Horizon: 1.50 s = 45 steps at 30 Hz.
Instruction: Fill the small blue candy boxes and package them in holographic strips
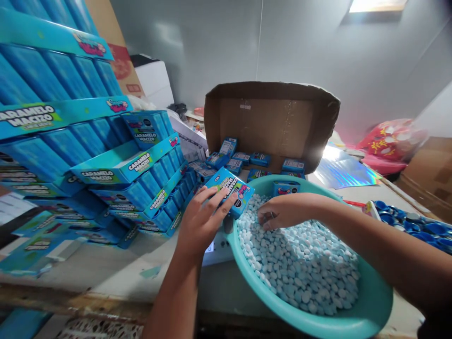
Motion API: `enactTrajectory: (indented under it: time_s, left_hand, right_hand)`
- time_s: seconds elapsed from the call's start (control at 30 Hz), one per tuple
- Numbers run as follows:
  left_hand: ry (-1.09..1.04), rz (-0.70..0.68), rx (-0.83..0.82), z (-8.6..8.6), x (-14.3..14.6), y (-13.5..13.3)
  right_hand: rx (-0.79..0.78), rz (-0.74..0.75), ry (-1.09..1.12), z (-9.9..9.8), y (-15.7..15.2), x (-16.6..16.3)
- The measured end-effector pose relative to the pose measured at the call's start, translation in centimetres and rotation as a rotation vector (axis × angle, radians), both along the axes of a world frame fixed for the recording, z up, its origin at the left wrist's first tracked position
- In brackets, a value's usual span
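Observation:
My left hand (208, 214) is closed on a small blue candy box (231, 190), fingers across its printed front. The box is tilted at the left rim of a turquoise basin (383, 301). Small pale blue and white candies (307, 268) fill much of the basin. Inside it, my right hand (278, 212) reaches down into the candies with curled fingers, closed on some of them; the fingertips are partly hidden. Another blue box (285, 188) rests at the basin's far edge. Below my left hand, part of a white scale (217, 252) with a lit display shows.
Tall stacks of blue display trays (141, 165) filled with boxes stand at left. Behind the basin, an open cardboard carton (271, 122) holds several blue boxes. At right are a container of blue caps (409, 223), a shiny sheet (344, 167) and a red bag (388, 141).

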<state>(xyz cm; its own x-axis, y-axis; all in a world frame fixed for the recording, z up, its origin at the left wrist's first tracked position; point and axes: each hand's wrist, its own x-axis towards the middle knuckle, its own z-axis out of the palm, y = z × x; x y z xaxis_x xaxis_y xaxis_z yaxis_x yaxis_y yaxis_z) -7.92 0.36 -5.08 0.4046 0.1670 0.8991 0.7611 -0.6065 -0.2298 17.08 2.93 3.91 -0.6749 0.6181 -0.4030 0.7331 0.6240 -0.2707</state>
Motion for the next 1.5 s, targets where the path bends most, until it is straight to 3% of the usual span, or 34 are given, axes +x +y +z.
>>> enactTrajectory:
  time_s: [0.1, 0.33, 0.53, 0.67, 0.73, 0.83, 0.93, 1.03, 1.23, 1.4, 1.5]
  left_hand:
    - [-0.011, -0.039, -0.089, 0.0, 0.0, 0.4]
    - [-0.251, -0.067, -0.357, -0.3, -0.2, 1.2]
    - [-0.592, 0.033, -0.961, -0.2, -2.1, 1.8]
    - [-0.731, 0.070, -1.207, -0.7, -3.4, 2.2]
    - [-0.822, 0.002, -1.189, -0.9, -3.6, 2.2]
    - [-0.875, -0.141, -0.959, -1.0, -3.5, 2.1]
    - [-0.865, -0.165, -0.727, -0.8, -3.5, 2.1]
    - [-0.931, -0.162, -0.598, -0.7, -3.7, 2.0]
    - [-1.059, -0.051, -0.496, -0.7, -3.9, 1.9]
    - [-1.039, 0.062, -0.514, -0.4, -3.9, 1.8]
    - [-1.056, 0.055, -0.528, -0.2, -3.8, 1.7]
  right_hand:
    - [0.013, 0.001, -0.005, 0.1, -0.1, 0.0]
    - [0.009, -0.016, 0.008, -0.1, 0.0, 0.5]
    - [-0.024, -0.043, 0.003, -0.2, 0.3, 0.7]
    - [-0.032, -0.037, -0.030, -0.1, 0.2, 0.5]
    - [-0.041, -0.035, -0.076, 0.0, 0.0, 0.3]
    - [-0.056, -0.028, -0.110, 0.0, -0.3, -0.1]
    - [-0.067, -0.048, -0.098, 0.0, -0.5, -0.3]
    - [-0.088, -0.064, -0.087, -0.1, -0.4, -0.2]
    - [-0.049, -0.078, -0.069, -0.3, 0.0, 0.1]
    - [-0.023, -0.015, -0.007, -0.3, 0.3, 0.2]
    - [-0.055, -0.009, -0.020, -0.3, 0.1, 0.2]
